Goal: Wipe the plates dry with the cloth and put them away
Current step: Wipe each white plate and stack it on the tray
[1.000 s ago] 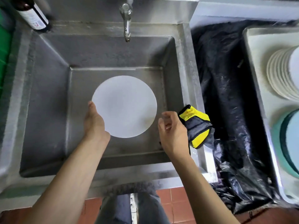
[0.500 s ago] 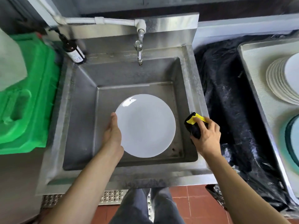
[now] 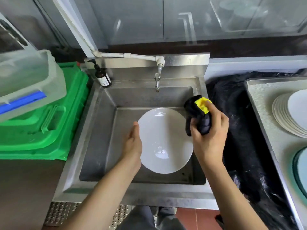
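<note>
A round white plate (image 3: 163, 138) is held over the steel sink (image 3: 103, 123), face up, with wet glints on it. My left hand (image 3: 133, 143) grips its left rim. My right hand (image 3: 210, 135) holds a bunched black and yellow cloth (image 3: 198, 113) at the plate's upper right edge. A stack of white plates (image 3: 289, 113) lies on a steel tray (image 3: 265, 97) at the far right.
A tap (image 3: 157, 80) hangs over the sink's back wall, with a brown pump bottle (image 3: 103, 77) at the back left corner. Green crates (image 3: 43, 120) and a clear lidded box (image 3: 28, 77) stand on the left. Black plastic sheeting (image 3: 240, 130) lies between sink and tray. A teal plate (image 3: 300, 166) sits on the tray.
My right hand picked the cloth up off the sink's right rim and brought it to the plate's edge. The plate turned face up in my left hand. The view tilted upward.
</note>
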A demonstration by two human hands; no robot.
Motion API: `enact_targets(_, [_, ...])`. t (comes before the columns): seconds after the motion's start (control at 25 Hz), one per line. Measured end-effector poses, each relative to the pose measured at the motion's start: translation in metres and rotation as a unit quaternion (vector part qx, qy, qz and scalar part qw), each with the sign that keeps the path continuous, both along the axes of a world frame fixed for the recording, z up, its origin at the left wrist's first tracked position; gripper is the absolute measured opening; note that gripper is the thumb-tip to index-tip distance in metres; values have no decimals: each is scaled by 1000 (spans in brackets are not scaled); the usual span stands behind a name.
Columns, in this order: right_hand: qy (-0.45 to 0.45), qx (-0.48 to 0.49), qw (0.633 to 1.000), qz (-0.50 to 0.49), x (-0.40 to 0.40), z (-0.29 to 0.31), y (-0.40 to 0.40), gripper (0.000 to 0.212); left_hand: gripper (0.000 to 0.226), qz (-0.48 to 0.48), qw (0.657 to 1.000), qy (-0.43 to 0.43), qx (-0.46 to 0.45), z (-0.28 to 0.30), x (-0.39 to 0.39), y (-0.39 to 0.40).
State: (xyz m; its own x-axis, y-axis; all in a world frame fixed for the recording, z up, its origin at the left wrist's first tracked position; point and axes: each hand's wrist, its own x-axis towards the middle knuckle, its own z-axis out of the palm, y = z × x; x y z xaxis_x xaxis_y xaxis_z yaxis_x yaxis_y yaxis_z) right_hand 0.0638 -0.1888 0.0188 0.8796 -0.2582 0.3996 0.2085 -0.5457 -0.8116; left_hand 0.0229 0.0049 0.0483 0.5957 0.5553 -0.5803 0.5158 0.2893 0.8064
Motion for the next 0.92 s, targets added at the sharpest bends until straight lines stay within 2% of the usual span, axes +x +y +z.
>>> enact_targets(0.08, [12,-54,996,73,0,9,33,61,50,-18,999,-21,30,10,-2,-4])
enact_targets(0.16, [35,-86,990,104,-2,12,54,64,50,-19,997,-46,62,20,0,-2])
enact_targets(0.28, [43,-53,986,150,0,19,80,64,44,2,994,-64,91,31,8,10])
enact_targets(0.4, [-17,-34,968,248,-6,28,112,62,27,6,993,-68,95,40,18,27])
enact_targets(0.48, [-79,-80,951,286,-6,30,121,58,30,17,994,-85,72,41,23,38])
enact_targets(0.56, [-86,-96,960,250,9,34,118,51,31,19,992,-92,81,39,23,43])
enact_targets(0.68, [-12,-1,988,153,24,43,128,45,28,18,990,-94,100,43,28,41])
enact_targets(0.76, [-4,7,980,198,9,49,148,46,30,23,989,-110,96,47,36,45])
enact_targets(0.84, [-52,-56,965,252,-7,47,157,47,41,30,989,-133,53,51,40,53])
enact_targets(0.92, [-59,-64,973,216,8,48,151,44,43,27,989,-128,71,49,37,57])
